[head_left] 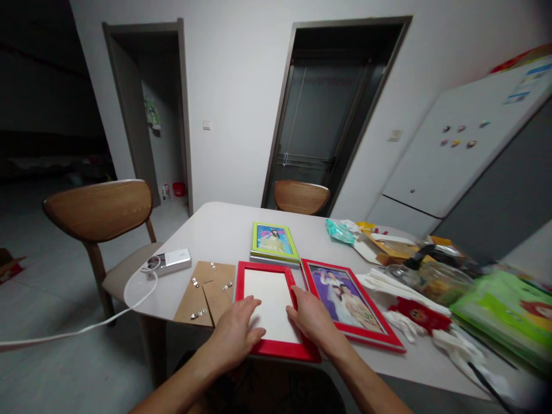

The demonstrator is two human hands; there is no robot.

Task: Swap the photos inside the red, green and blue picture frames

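White kitchen table (224,227), both hands flat and open: left hand (235,333) and right hand (313,316) pressing the red picture frame (276,348) lying between them. Looks light, rigid, probably fragile; best gripped by its side rails.

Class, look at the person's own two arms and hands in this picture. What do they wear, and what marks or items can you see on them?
Both arms are bare as far as the picture shows them: no sleeves reach the forearms. The left hand and the right hand wear no gloves. No watch, bracelet or ring is visible on the wrists or fingers. Nothing above the forearms is in view.
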